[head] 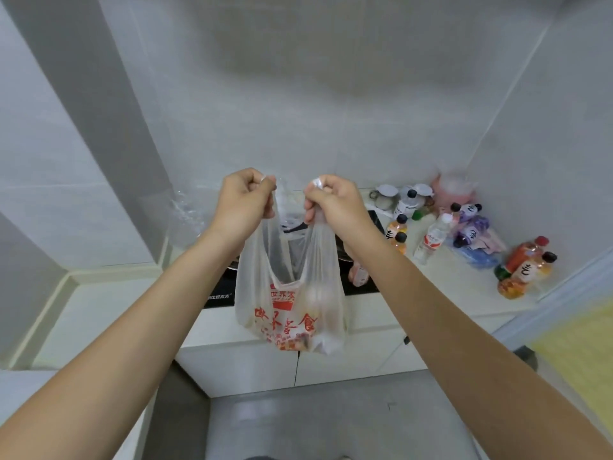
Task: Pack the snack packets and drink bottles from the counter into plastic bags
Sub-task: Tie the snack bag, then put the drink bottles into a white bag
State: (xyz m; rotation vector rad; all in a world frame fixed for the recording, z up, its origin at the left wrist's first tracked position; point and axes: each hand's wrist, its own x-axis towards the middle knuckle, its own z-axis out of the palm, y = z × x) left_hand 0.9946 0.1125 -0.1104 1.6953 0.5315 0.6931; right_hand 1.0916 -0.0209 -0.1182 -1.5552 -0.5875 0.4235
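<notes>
Both hands, left hand [243, 202] and right hand [333, 204], clench a handle each of the plastic bag [292, 293] at frame centre, likely to tie it; bottles [431, 239] wait on the worktop [464, 287], centre right.

Translucent white plastic bag [288, 293] with red print; orange drink bottles [527, 263], purple packets [471, 227], perhaps a pink bag [452, 194].

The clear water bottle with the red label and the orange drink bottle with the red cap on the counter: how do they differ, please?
The clear water bottle with the red label holds colourless liquid under a white cap; the orange drink bottle with the red cap holds orange liquid. The water bottle lies nearer the black hob, the orange one at the counter's right end. Both are capped and lean.
</notes>
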